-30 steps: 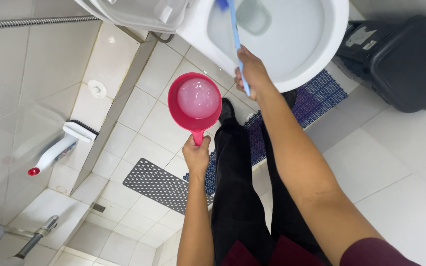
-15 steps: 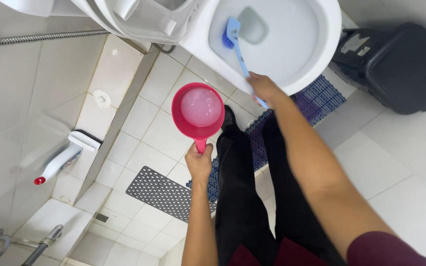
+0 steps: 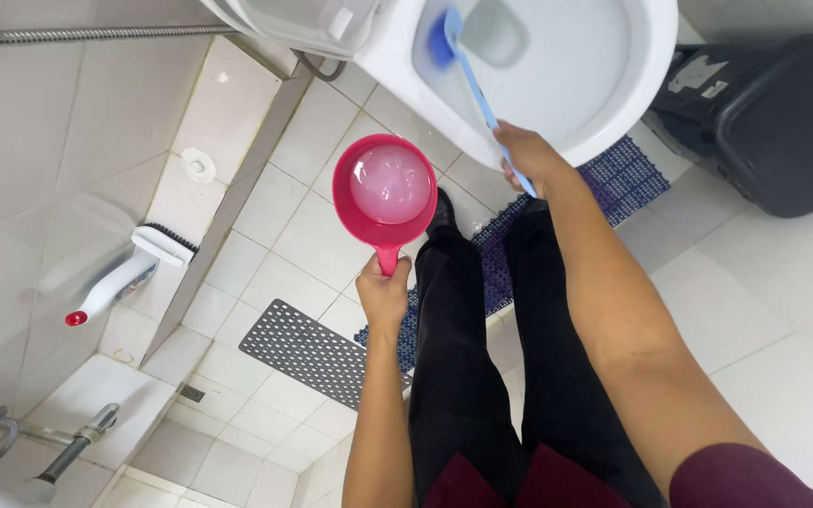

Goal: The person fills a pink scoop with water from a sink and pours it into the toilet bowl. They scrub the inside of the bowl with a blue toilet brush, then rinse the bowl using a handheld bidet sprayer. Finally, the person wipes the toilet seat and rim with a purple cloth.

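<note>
My right hand [image 3: 527, 155] is closed around the lower end of a blue toilet brush [image 3: 474, 89] — fingers wrapped on the thin handle, which runs up toward 11 o'clock from my fist. The brush head sits inside the white toilet bowl [image 3: 646, 89], against the inner wall at the bowl's 9 o'clock side, just beside the water at the drain. My hand itself hangs at the bowl's front rim, at roughly 7 o'clock of the bowl.

My left hand [image 3: 383, 296] is clenched on the handle of a red dipper [image 3: 388, 193], held level over the floor tiles. The cup holds pale, cloudy liquid and lies at 12 o'clock from my fist, well apart from the bowl rim.

Outward from the hands: my legs in black trousers stand between both arms, feet on a blue perforated mat [image 3: 613, 179] under the bowl. A grey perforated mat [image 3: 303, 348] lies at 8 o'clock from my left hand. At 9 o'clock from the dipper, a white scrubbing brush [image 3: 129, 273] with dark bristles leans against the tiled wall. A dark bin [image 3: 764, 122] stands at 3 o'clock of the bowl. Metal tap fittings [image 3: 68, 452] show at the lower left — detail unclear.
</note>
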